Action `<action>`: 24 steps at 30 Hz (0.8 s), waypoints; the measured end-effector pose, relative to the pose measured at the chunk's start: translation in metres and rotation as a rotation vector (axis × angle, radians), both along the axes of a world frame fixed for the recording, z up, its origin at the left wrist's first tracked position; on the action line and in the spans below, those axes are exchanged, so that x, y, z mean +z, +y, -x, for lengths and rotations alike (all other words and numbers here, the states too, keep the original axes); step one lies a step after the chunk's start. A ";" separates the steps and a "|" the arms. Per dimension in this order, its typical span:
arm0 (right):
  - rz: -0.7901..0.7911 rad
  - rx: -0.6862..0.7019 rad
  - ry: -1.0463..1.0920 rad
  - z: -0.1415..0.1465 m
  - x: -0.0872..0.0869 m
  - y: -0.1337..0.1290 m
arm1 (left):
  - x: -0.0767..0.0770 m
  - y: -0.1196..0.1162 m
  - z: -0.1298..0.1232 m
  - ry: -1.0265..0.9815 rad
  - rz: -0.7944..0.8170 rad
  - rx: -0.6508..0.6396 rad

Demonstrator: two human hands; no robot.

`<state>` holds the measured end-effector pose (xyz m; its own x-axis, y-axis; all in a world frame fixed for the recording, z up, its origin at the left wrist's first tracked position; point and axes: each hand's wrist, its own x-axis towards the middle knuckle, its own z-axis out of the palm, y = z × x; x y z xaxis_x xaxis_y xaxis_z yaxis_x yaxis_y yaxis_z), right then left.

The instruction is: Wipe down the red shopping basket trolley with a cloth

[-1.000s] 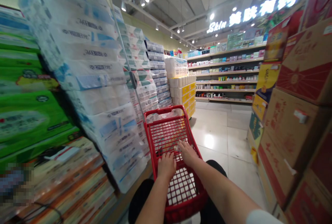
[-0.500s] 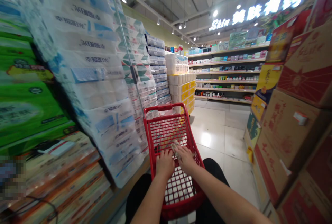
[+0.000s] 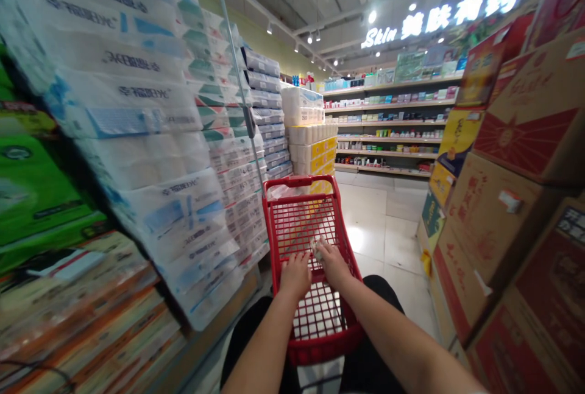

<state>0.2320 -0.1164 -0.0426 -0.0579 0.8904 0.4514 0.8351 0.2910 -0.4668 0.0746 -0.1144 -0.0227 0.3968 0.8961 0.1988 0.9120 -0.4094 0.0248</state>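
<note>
A red plastic shopping basket (image 3: pixel 351 281) with lattice walls stands before me, between my dark-clothed legs. My left hand (image 3: pixel 296 273) is closed over a bar across its middle, fingers pointing forward. Just right of it, my right hand (image 3: pixel 333 265) rests at the same bar with a small pale crumpled thing (image 3: pixel 315 249) at its thumb side; I cannot make out what that is. The palms and the undersides of the fingers are hidden. Through the lattice shows the pale floor.
Tall stacks of wrapped toilet paper (image 3: pixel 150 156) line the left, beside a glass door edge with a metal strip (image 3: pixel 244 95). Cardboard boxes (image 3: pixel 489 217) are piled on the right. Cosmetics shelves (image 3: pixel 388 120) stand at the back beyond a tiled floor (image 3: pixel 365 217).
My view has shifted forward and to the right, and the left stacks slide out leftward. The basket appears slightly farther right. Both hands keep their places on it.
</note>
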 end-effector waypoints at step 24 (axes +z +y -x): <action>0.016 -0.250 -0.004 0.024 0.015 0.012 | -0.001 0.019 0.017 -0.012 -0.028 0.058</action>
